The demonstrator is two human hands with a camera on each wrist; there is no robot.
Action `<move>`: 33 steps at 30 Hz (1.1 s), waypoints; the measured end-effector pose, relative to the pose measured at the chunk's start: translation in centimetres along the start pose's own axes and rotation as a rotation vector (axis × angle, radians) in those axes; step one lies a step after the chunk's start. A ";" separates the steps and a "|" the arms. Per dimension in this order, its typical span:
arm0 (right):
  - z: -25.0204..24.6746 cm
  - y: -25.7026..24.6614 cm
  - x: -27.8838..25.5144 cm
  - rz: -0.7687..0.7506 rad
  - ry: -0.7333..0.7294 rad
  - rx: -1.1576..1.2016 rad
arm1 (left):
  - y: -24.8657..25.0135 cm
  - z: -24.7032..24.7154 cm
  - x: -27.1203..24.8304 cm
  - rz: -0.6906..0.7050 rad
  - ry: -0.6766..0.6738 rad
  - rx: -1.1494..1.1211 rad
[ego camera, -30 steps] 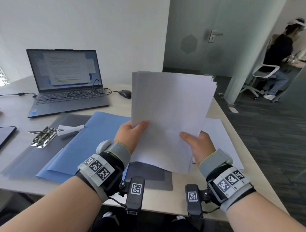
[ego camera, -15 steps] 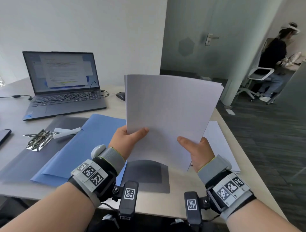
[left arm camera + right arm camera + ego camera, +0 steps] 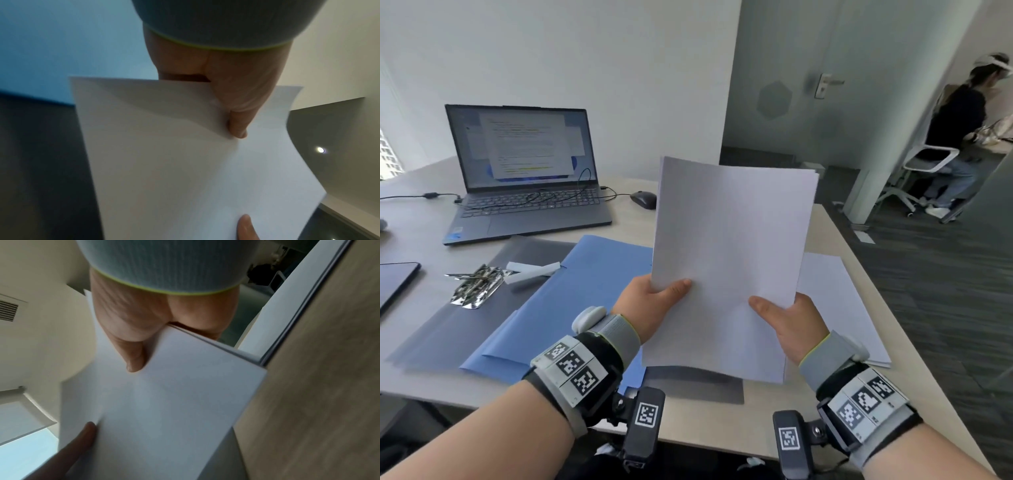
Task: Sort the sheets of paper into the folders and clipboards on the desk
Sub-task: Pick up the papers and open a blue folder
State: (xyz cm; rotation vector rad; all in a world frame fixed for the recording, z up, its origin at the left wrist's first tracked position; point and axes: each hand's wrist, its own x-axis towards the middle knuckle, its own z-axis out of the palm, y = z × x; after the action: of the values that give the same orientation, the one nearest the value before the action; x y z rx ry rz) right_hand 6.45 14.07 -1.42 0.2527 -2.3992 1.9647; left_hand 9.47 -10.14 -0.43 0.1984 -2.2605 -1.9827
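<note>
I hold a stack of blank white sheets (image 3: pixel 732 246) upright above the desk's front edge. My left hand (image 3: pixel 650 301) pinches its lower left edge, thumb on the front face (image 3: pixel 236 126). My right hand (image 3: pixel 791 322) pinches the lower right edge, thumb on the front too (image 3: pixel 133 360). The fingers behind the paper are hidden. An open blue folder (image 3: pixel 571 301) lies on the desk to the left, on a grey folder (image 3: pixel 448 329). A dark grey clipboard (image 3: pixel 695 387) lies under the held stack. More white sheets (image 3: pixel 835 301) lie flat at the right.
A laptop (image 3: pixel 524 178) stands open at the back left with a mouse (image 3: pixel 643 199) beside it. A bunch of binder clips (image 3: pixel 476 287) and a white strip (image 3: pixel 530 272) lie on the grey folder. A dark tablet (image 3: pixel 393 284) lies at the far left. A person sits at the far right.
The stack has been squared up: its fanned top edges now line up closely. Both hands keep their grip low on the sheets.
</note>
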 end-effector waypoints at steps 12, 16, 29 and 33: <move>5.6 -1.5 -0.3 -0.004 -0.003 0.038 | -0.4 -5.3 -2.0 0.121 0.171 0.033; 6.8 -1.0 -0.6 0.035 -0.040 -0.007 | -1.7 -6.4 -2.3 0.048 0.122 0.088; 8.7 1.8 1.5 0.365 -0.023 -0.008 | -4.7 -15.5 -1.8 -0.109 0.261 0.908; 9.5 2.9 2.0 0.428 -0.056 -0.078 | -5.9 -16.1 -3.3 -0.169 -0.011 1.139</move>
State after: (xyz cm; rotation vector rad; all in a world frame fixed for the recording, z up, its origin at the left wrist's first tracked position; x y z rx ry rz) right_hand 4.83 5.16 -5.86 -0.2327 -2.7410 2.0270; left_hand 15.71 -25.95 -4.28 0.4697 -3.1451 -0.4926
